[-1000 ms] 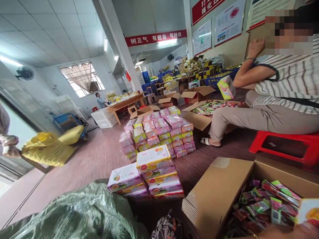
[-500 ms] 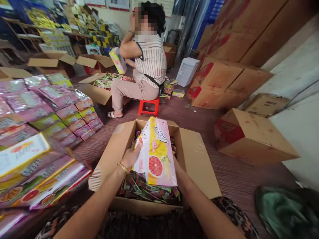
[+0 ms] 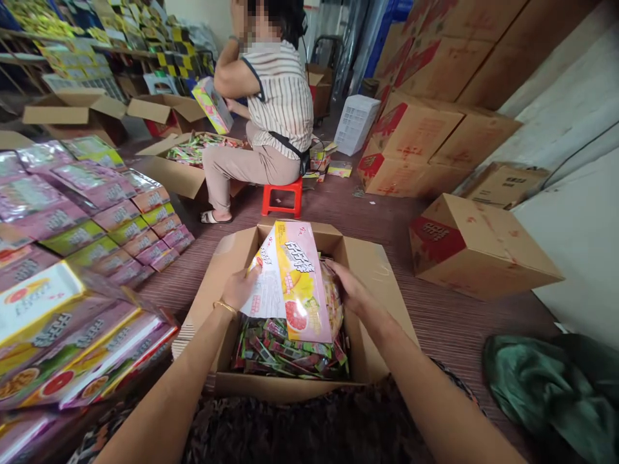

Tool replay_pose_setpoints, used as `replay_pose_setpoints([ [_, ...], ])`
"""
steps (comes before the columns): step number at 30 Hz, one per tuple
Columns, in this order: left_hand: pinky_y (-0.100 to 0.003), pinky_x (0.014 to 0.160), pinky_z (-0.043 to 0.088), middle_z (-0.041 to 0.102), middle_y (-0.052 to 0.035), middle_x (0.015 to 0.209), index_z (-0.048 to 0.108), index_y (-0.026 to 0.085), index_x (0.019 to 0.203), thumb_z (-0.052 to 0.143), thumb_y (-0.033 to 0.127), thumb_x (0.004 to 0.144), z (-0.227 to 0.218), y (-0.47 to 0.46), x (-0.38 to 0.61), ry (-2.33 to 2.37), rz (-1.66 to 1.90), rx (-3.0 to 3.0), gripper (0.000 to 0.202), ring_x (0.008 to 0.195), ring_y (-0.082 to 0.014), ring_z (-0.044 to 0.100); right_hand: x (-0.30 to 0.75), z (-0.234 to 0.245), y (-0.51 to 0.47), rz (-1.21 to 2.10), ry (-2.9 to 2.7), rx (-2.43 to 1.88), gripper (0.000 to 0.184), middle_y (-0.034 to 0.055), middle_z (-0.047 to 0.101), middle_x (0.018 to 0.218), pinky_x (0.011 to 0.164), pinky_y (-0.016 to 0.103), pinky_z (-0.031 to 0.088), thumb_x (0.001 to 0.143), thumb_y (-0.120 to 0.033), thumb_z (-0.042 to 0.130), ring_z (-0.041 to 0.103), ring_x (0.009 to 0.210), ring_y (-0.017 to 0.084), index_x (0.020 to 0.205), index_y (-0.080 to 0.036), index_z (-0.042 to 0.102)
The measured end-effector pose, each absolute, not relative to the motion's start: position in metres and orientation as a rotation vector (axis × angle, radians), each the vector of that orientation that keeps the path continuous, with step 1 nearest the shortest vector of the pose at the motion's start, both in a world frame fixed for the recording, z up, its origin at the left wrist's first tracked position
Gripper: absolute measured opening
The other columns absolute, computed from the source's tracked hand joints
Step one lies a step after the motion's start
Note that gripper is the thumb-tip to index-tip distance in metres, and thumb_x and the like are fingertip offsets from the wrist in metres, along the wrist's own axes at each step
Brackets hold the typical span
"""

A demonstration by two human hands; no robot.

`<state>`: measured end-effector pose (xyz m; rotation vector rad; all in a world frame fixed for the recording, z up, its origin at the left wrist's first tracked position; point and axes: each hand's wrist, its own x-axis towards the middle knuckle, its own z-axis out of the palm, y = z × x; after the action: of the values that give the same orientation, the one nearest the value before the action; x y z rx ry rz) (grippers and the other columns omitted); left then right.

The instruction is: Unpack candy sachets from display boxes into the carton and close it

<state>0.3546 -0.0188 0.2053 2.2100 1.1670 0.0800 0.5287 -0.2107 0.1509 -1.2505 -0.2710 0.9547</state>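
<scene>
A pink and yellow snack box [image 3: 304, 290] with a grapefruit picture tilts above an open carton [image 3: 372, 283]. My left hand [image 3: 243, 287] is closed on the box's white left panel, thumb on top. My right hand [image 3: 352, 289] is at the box's right side, fingers curved against it; its fingertips are partly hidden. Yellowish wrapped pieces [image 3: 334, 306] show at that side, between the printed face and my right hand. Below, many slim green and dark red wrapped sticks [image 3: 285, 351] fill the carton.
Stacked snack boxes [image 3: 111, 232] stand at left, with larger ones [image 3: 62, 348] nearer. Ahead, a person [image 3: 275, 109] sits on a red stool [image 3: 283, 198], holding a similar box. Closed cartons [image 3: 483, 251] and a carton stack [image 3: 425, 135] stand right; green cloth [image 3: 536, 386] lies low right.
The box has turned slightly, exposing the yellowish pieces at its right side. My right hand has moved up from behind the box's lower right edge. The view has shifted a little.
</scene>
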Motion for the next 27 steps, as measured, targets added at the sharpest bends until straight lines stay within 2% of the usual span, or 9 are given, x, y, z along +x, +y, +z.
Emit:
replay_pose_setpoints([
  [3,-0.029,0.079,0.046,0.074,-0.0144,0.106,0.072,0.015,0.095,0.028,0.062,0.09,0.206,-0.017,0.352,1.13,0.112,2.217,0.064,0.104,-0.0275,0.066,0.54,0.164,-0.218,1.021,-0.272,-1.304,0.045,0.0024,0.075,0.087,0.075,0.033,0.054,0.066,-0.06,0.073,0.067,0.081,0.022,0.089,-0.022,0.068],
  [8,-0.028,0.068,0.04,0.07,-0.0126,0.079,0.056,0.019,0.066,0.029,0.061,0.088,0.204,-0.008,0.343,1.117,0.117,2.397,0.055,0.079,-0.0221,0.063,0.552,0.162,-0.23,0.895,-0.455,-1.695,0.055,0.0043,0.07,0.074,0.062,0.03,0.044,0.063,-0.071,0.069,0.059,0.069,0.02,0.076,-0.018,0.068],
  [14,-0.028,0.064,0.034,0.067,-0.0119,0.073,0.048,0.021,0.063,0.032,0.065,0.087,0.219,0.0,0.343,1.226,0.074,2.521,0.052,0.075,-0.0225,0.062,0.569,0.154,-0.228,0.641,-0.634,-1.876,0.052,-0.0018,0.056,0.06,0.06,0.028,0.036,0.064,-0.072,0.06,0.049,0.063,0.014,0.06,-0.021,0.055],
  [20,-0.029,0.062,0.032,0.069,-0.0128,0.08,0.053,0.02,0.07,0.036,0.06,0.089,0.216,0.0,0.349,1.343,0.092,2.501,0.048,0.078,-0.0241,0.062,0.581,0.142,-0.22,0.547,-0.51,-1.899,0.037,-0.0013,0.061,0.066,0.066,0.031,0.04,0.06,-0.057,0.07,0.055,0.067,0.017,0.07,-0.022,0.061],
  [24,-0.028,0.065,0.039,0.069,-0.0113,0.079,0.06,0.017,0.071,0.034,0.054,0.092,0.203,-0.012,0.357,1.291,0.216,2.31,0.049,0.08,-0.0224,0.062,0.575,0.142,-0.213,0.561,-0.277,-1.614,0.047,-0.0028,0.063,0.072,0.066,0.03,0.045,0.054,-0.052,0.077,0.057,0.07,0.017,0.088,-0.023,0.062],
  [27,-0.029,0.07,0.045,0.073,-0.0146,0.09,0.07,0.012,0.086,0.036,0.046,0.093,0.201,-0.022,0.363,1.317,0.198,2.087,0.048,0.089,-0.0256,0.066,0.57,0.149,-0.212,0.772,-0.166,-1.452,0.046,-0.0029,0.064,0.071,0.061,0.029,0.046,0.051,-0.047,0.081,0.058,0.066,0.016,0.084,-0.024,0.059],
])
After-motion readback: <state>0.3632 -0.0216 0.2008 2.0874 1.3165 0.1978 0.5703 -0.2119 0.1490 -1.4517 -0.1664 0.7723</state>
